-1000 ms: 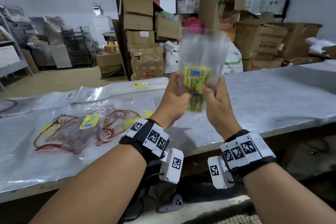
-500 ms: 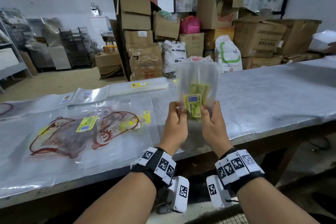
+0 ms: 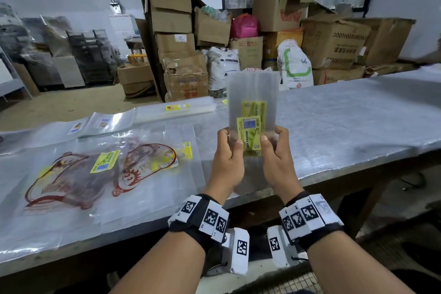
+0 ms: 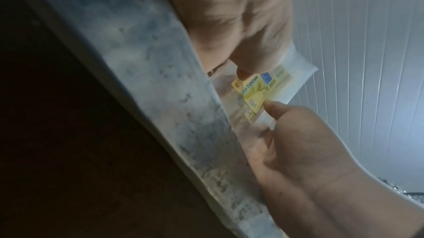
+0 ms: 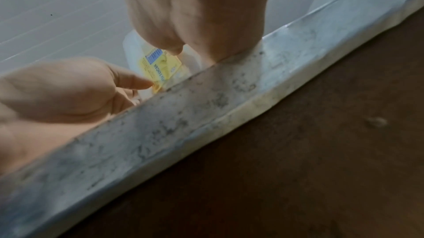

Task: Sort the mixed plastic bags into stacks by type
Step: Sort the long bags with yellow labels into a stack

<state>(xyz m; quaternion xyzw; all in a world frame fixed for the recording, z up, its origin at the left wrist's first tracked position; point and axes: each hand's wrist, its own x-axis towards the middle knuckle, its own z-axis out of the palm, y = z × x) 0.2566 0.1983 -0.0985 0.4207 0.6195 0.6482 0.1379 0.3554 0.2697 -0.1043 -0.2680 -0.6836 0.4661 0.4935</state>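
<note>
Now my left hand (image 3: 228, 162) and right hand (image 3: 278, 162), both pinching the small bags (image 3: 253, 107), have dropped toward the table (image 3: 346, 131), ready for stacking.

Warehouse or packing storeroom: stacked cardboard boxes (image 3: 170, 15) and white sacks (image 3: 294, 67) at 12 o'clock, metal racks (image 3: 88, 55) at 10 o'clock, long metal-topped desk (image 3: 346, 126), bare concrete floor (image 3: 71, 102).

The small clear bags (image 3: 253, 95) are motion-blurred at their top, their lower edge is hidden behind both hands' fingers (image 3: 230, 143), the yellow label's (image 3: 250, 136) fine print is unreadable, and the counter (image 3: 358, 126) runs off both sides.
</note>
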